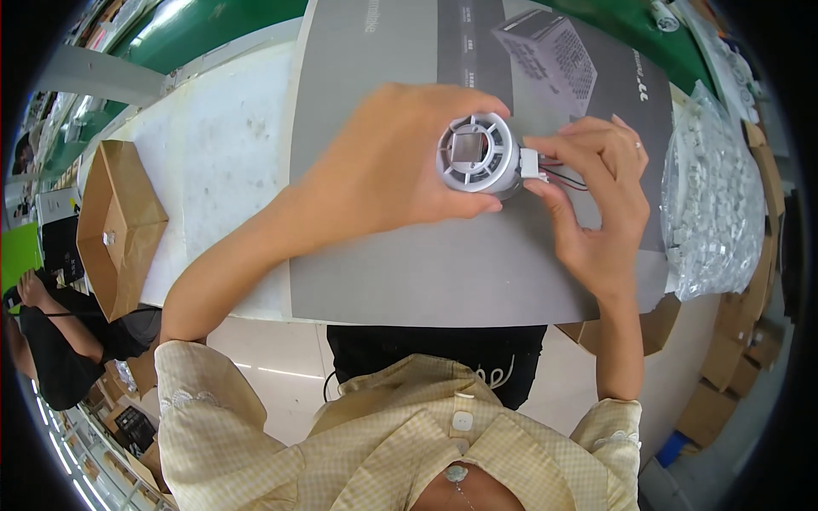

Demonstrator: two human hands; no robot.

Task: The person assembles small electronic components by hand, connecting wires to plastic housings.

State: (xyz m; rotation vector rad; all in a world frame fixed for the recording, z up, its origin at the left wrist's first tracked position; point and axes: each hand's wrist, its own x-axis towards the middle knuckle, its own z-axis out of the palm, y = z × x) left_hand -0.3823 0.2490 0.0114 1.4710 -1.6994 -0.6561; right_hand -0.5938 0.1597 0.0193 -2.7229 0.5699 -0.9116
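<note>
Between its thumb and fingers, my left hand (pixel 383 162) grips a round silver housing (pixel 469 152) with a ring of slots and a square metallic plate at its centre. A white connector block (pixel 530 163) sits against the right side of the housing. My right hand (pixel 605 196) pinches that connector between thumb and forefinger, its other fingers curled. Thin red and black wires (pixel 569 176) run from the connector toward my right palm. Whether the connector is seated in the housing I cannot tell. Both hands are held above a grey printed cardboard sheet (pixel 400 277).
At the right edge of the white table (pixel 213 128) lies a clear plastic bag (pixel 711 204) full of small white parts. An open brown carton (pixel 128 226) stands at the left. Beyond it, another person's hand (pixel 34 289) shows. Several cartons (pixel 711 409) stand at lower right.
</note>
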